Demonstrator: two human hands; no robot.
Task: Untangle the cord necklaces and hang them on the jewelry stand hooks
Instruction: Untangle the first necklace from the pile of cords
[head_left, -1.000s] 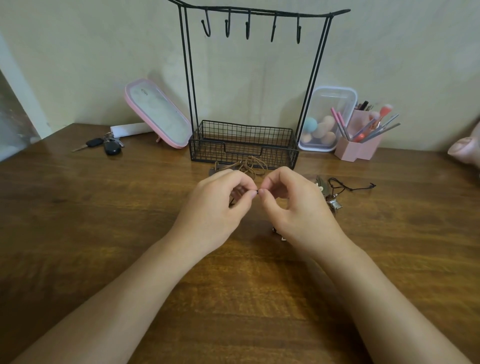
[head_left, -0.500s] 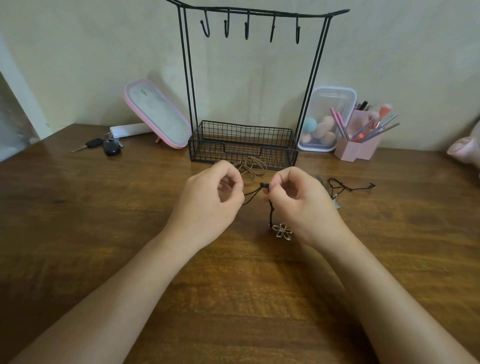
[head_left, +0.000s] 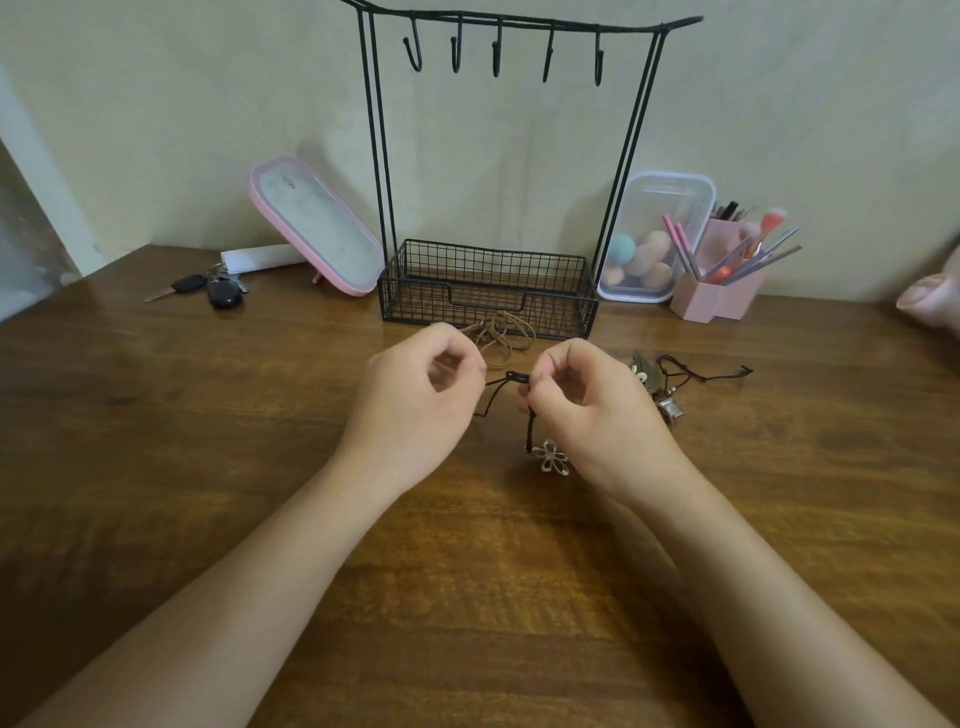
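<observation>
Little is done: the hooks (head_left: 498, 52) at twelve o'clock hang bare, the left hand (head_left: 415, 400) and right hand (head_left: 587, 410) each hold the black flower necklace (head_left: 531, 426) in a pinching grip above the surface (head_left: 208, 467), the brown necklace (head_left: 501, 338) lies at twelve o'clock of them and the second black necklace (head_left: 696, 371) at three.

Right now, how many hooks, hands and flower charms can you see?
Hooks: 5, all bare
Hands: 2, left hand and right hand, both pinching the black cord
Flower charm: 1
Total: 8
</observation>
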